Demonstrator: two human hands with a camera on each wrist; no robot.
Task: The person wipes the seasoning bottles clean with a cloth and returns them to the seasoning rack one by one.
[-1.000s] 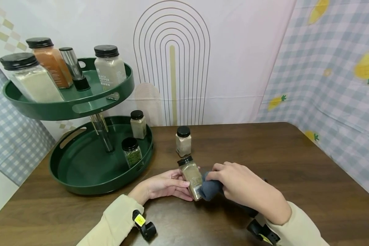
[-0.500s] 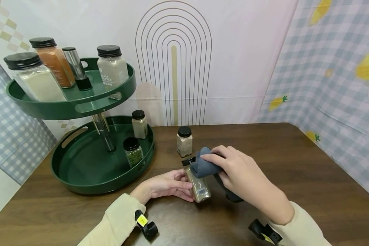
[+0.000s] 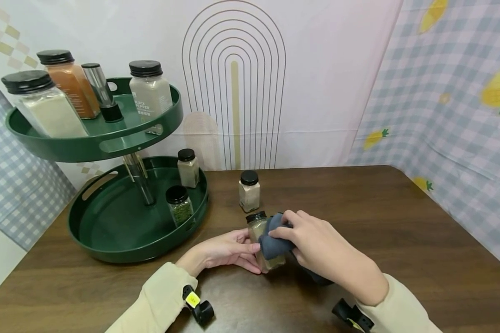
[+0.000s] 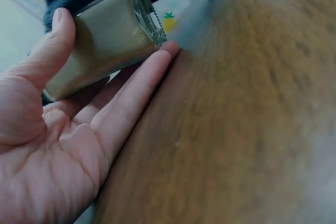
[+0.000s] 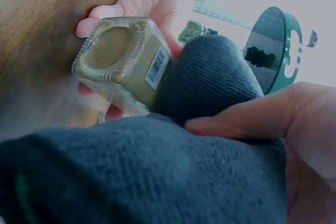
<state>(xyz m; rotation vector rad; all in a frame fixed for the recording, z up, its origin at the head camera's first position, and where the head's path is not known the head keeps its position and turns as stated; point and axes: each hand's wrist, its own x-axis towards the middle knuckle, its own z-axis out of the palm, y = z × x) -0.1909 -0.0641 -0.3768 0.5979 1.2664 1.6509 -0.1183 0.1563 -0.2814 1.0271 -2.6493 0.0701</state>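
Note:
A square glass spice jar point(image 3: 256, 227) with a black lid, filled with tan powder, is held tilted in my left hand point(image 3: 233, 252). In the left wrist view the thumb lies along one side of the jar point(image 4: 113, 35) and the fingers pass beneath it. My right hand point(image 3: 316, 243) grips a bunched dark blue-grey cloth point(image 3: 275, 238), which is pressed against the jar's side and covers part of it. From the right wrist, the cloth point(image 5: 210, 72) hides the jar's upper end, while its base and barcode label face that camera.
Another small spice jar point(image 3: 249, 192) stands just behind. On the left is a two-tier green tray stand point(image 3: 137, 254); its lower tier bears two small jars, including one of green herbs point(image 3: 180, 208). Larger jars and a metal-bodied grinder point(image 3: 102, 92) sit on the upper tier.
The cloth in my right hand went from the jar's lower end up near its lid, then back down to the middle of its side. My left hand keeps its grip on the jar.

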